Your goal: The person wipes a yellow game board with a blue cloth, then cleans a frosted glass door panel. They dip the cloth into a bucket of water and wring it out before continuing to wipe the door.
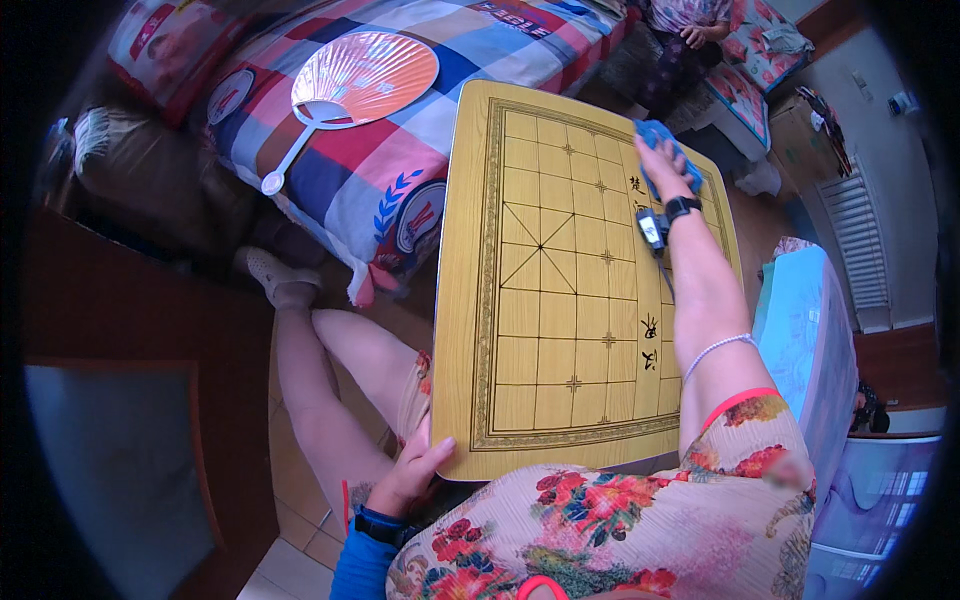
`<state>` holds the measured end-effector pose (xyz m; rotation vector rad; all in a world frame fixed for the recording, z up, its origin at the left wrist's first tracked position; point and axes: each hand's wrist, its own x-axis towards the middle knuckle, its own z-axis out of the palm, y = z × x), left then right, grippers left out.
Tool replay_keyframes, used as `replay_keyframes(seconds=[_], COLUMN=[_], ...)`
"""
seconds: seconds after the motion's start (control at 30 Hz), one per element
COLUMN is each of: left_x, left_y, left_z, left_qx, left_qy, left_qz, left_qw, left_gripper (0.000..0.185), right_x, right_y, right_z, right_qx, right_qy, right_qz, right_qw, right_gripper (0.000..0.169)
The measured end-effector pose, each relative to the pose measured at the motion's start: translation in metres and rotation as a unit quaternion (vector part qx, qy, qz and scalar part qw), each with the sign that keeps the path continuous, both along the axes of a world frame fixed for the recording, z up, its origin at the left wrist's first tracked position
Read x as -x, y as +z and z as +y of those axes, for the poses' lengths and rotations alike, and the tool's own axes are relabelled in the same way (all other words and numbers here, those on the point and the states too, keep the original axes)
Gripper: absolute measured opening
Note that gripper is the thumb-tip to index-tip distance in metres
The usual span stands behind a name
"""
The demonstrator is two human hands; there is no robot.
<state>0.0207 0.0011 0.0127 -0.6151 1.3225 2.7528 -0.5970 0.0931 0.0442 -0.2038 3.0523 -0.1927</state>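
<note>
A yellow wooden xiangqi board [555, 300], printed with a grid and characters, stands tilted before me. My left hand [414, 469] grips its near left corner, thumb on the face and fingers hidden behind the edge. Near the board's far right edge, my right hand [664, 165] presses a blue cloth [686, 171] to the surface. That wrist bears a black strap with a small device [651, 229] and a cable.
A bed with a checked cover [330, 172] stands beyond the board, and an orange hand fan [375, 79] lies on it. Another person [679, 45] sits at the top right. A light blue padded object [799, 322] is at the right, beyond my arm.
</note>
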Motion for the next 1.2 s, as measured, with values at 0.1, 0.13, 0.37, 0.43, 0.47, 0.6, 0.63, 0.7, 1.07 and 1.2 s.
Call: replay_keyframes(seconds=[0.1, 0.13, 0.37, 0.43, 0.47, 0.6, 0.63, 0.7, 1.07, 1.2], left_x=[0.001, 0.001, 0.004, 0.004, 0.004, 0.002, 0.002, 0.003, -0.001, -0.013], left_y=[-0.002, -0.001, -0.011, -0.008, -0.009, -0.022, -0.025, -0.033, -0.028, -0.051], left_z=[-0.001, 0.0, 0.0, 0.001, 0.001, 0.004, 0.004, 0.005, 0.021, 0.007], left_qx=[0.006, 0.009, 0.028, 0.026, 0.03, 0.049, 0.043, 0.086, 0.027, 0.154], left_qy=[-0.005, -0.004, -0.002, 0.013, 0.017, 0.018, 0.013, 0.018, 0.095, 0.121], left_qz=[0.007, 0.006, 0.023, 0.024, 0.028, 0.053, 0.059, 0.082, 0.06, 0.069], left_qw=[1.0, 1.0, 0.999, 0.999, 0.999, 0.997, 0.997, 0.993, 0.993, 0.978], left_gripper=[0.076, 0.076, 0.076, 0.076, 0.076, 0.074, 0.074, 0.075, 0.081, 0.069], right_x=[-0.031, -0.047, -0.157, -0.193, -0.21, -0.284, -0.302, -0.334, -0.445, -0.434], right_y=[0.004, 0.005, 0.002, 0.005, 0.003, 0.013, 0.015, 0.024, 0.051, 0.057], right_z=[-0.073, -0.097, -0.164, -0.156, -0.148, -0.095, -0.078, -0.043, 0.086, 0.126], right_qx=[-0.003, 0.001, 0.026, 0.025, 0.03, 0.038, 0.046, 0.049, 0.073, 0.04], right_qy=[0.104, 0.143, 0.409, 0.47, 0.5, 0.6, 0.616, 0.65, 0.713, 0.703], right_qz=[-0.005, -0.002, 0.03, 0.038, 0.035, 0.033, 0.034, 0.039, -0.03, -0.057], right_qw=[0.995, 0.99, 0.912, 0.882, 0.865, 0.799, 0.786, 0.757, 0.697, 0.708], right_gripper=[0.08, 0.079, 0.071, 0.067, 0.068, 0.068, 0.067, 0.067, 0.067, 0.066])
